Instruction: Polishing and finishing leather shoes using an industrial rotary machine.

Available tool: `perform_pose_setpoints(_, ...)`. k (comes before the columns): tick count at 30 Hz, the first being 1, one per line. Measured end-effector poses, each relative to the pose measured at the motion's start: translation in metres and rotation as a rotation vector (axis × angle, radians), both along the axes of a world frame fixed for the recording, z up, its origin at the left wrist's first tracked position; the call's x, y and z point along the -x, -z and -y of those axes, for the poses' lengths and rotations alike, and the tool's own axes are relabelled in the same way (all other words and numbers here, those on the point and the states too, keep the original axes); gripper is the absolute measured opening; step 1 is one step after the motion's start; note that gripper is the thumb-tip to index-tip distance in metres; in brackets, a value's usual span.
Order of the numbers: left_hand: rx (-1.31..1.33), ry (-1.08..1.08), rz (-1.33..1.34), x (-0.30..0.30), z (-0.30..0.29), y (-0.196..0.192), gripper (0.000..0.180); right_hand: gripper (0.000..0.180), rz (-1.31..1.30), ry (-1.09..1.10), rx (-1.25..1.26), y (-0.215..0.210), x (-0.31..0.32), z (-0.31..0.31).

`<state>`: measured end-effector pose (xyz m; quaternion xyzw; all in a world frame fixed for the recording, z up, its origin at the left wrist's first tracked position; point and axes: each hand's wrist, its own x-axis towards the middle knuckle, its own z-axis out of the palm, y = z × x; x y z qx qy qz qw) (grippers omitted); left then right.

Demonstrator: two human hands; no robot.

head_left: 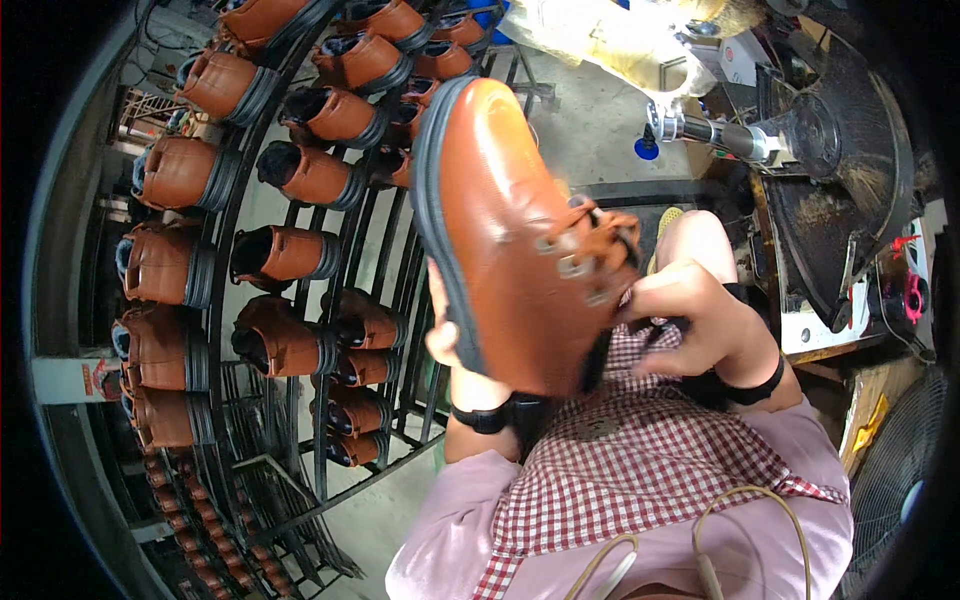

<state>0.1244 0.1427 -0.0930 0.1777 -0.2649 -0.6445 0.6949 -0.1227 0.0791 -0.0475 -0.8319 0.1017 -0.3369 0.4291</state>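
A brown leather ankle boot (505, 240) with a thick black sole and brown laces (600, 235) is held up in front of me, toe pointing away and upward. My left hand (442, 325) grips it from the left, its fingers showing at the sole near the heel; the rest of that hand is behind the boot. On the right, my right hand (690, 310) is at the boot's collar, just below the laces. Its fingers are bent together and slightly blurred, and what they pinch is hidden.
A black metal rack (225, 270) with rows of similar brown boots (300, 170) fills the left side. At right stand a dark machine (850, 150) with a metal shaft (715, 130) and a workbench (820, 335). A fan (900, 490) is at lower right.
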Motion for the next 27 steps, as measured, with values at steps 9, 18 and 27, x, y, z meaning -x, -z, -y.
perform_pose_setpoints(9, -0.123, 0.067, -0.711, -0.030, -0.036, 0.054, 0.066, 0.034, 0.189, 0.528, -0.408, -0.005, -0.025, 0.004)
perform_pose_setpoints(18, 0.193, 0.645, -0.507, -0.049, -0.058, 0.050, 0.056, 0.046, 0.462, 0.421, -0.557, -0.003, -0.054, 0.010)
perform_pose_setpoints(27, -0.119, 0.601, -0.456, -0.039, -0.046, 0.030, 0.054, 0.049, 0.577, 0.336, -0.678, -0.005, -0.040, 0.007)
